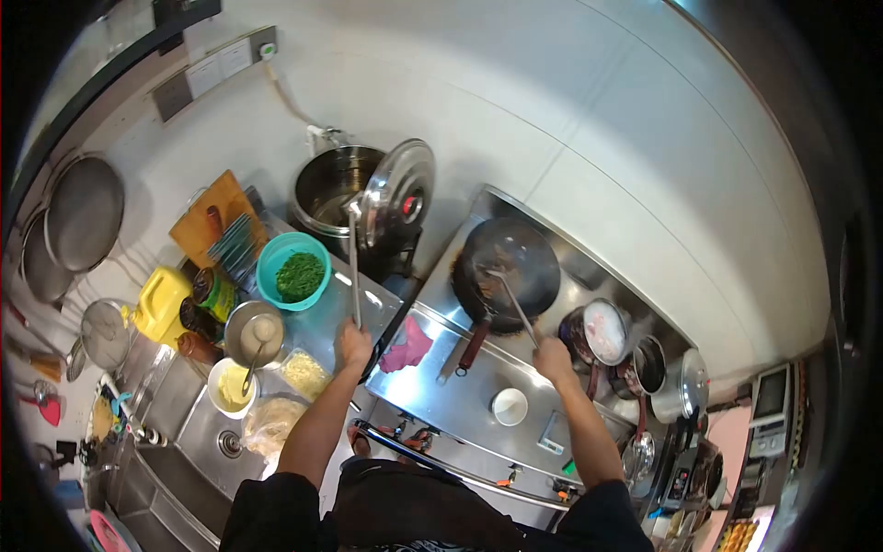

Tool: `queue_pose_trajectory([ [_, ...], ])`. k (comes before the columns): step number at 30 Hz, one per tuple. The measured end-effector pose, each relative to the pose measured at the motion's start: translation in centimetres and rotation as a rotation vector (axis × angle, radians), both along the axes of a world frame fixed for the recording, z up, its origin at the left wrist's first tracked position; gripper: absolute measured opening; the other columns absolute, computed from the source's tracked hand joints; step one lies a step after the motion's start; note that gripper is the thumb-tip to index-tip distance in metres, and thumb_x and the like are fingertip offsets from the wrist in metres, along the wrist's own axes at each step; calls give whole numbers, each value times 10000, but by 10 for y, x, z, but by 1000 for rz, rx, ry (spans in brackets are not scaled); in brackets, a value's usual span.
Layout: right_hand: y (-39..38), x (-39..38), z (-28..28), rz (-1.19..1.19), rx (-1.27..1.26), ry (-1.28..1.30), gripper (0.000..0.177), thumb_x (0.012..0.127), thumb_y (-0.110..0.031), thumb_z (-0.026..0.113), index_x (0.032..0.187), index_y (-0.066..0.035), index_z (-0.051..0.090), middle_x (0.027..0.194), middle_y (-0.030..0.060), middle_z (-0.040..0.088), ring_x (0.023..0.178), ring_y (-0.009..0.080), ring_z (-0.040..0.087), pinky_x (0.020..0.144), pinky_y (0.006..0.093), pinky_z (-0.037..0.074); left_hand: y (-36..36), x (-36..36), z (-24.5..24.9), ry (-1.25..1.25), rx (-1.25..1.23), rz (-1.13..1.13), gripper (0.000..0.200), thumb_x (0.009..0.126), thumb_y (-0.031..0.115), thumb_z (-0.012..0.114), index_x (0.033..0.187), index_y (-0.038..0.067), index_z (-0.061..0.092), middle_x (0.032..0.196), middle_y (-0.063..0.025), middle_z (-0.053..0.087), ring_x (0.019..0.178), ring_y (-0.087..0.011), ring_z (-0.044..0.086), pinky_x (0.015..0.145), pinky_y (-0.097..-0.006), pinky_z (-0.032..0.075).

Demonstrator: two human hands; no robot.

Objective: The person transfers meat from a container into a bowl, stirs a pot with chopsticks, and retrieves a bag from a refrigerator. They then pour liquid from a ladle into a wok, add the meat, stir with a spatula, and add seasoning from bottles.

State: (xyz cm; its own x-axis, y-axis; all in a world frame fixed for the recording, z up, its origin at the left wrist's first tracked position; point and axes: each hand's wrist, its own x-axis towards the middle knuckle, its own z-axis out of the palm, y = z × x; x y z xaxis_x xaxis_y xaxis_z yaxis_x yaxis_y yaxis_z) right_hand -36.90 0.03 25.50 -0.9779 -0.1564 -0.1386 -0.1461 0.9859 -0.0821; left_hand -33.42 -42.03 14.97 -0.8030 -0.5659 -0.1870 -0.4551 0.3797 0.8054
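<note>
My left hand (354,345) is closed round the long handle of a metal ladle (355,276). Its head reaches the rim of a tall steel pot (308,198), whose lid (414,175) leans on the right side. My right hand (554,359) grips a metal spatula (517,308). The spatula's blade rests inside a dark wok (538,271) on the stove, among a little brown food. A wooden wok handle (473,350) points toward me. Between my hands lie a crumpled pink cloth (406,346) and a small white bowl (510,407).
Left of my left arm stand a turquoise bowl (267,267) of chopped greens, a steel bowl (241,317), a white bowl (221,397) of yellow food and a yellow jug (158,304). Pots (602,331) line the right. A sink (198,432) lies lower left.
</note>
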Motion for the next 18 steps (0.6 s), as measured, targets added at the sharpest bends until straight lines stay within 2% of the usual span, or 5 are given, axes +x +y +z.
queue_pose_trajectory([
  [2,2,15,17,-5,-60,22,355,795,-67,603,1146,-25,625,984,263,656,890,441,654,835,506,517,-17,-27,1,-38,4,25,322,902,203,592,1120,-33,572,1099,-294,637,1051,-472,600,919,-495,464],
  [6,21,30,3,-11,-213,56,397,748,-71,663,1139,-6,642,843,292,649,868,459,643,821,502,500,-67,-120,-20,2,391,108,261,870,143,551,979,-89,603,909,-249,666,719,-381,675,564,-464,516],
  [9,5,46,20,-164,-255,-38,378,740,-73,675,1106,13,643,877,301,650,878,457,645,800,492,500,-99,-179,11,-115,482,90,198,842,91,522,900,-75,613,820,-208,648,551,-303,613,388,-422,419],
  [15,6,65,25,-159,-326,3,445,750,-86,685,1180,16,626,845,294,652,834,455,651,734,468,504,-116,-225,27,53,753,194,139,887,81,507,775,11,551,634,-75,488,437,-175,409,358,-323,314],
  [18,6,73,31,-241,-467,69,368,788,-48,673,1151,8,645,761,188,652,688,257,628,654,363,487,-128,-189,47,179,987,145,186,897,92,522,718,44,507,598,-49,436,429,-150,360,362,-292,279],
])
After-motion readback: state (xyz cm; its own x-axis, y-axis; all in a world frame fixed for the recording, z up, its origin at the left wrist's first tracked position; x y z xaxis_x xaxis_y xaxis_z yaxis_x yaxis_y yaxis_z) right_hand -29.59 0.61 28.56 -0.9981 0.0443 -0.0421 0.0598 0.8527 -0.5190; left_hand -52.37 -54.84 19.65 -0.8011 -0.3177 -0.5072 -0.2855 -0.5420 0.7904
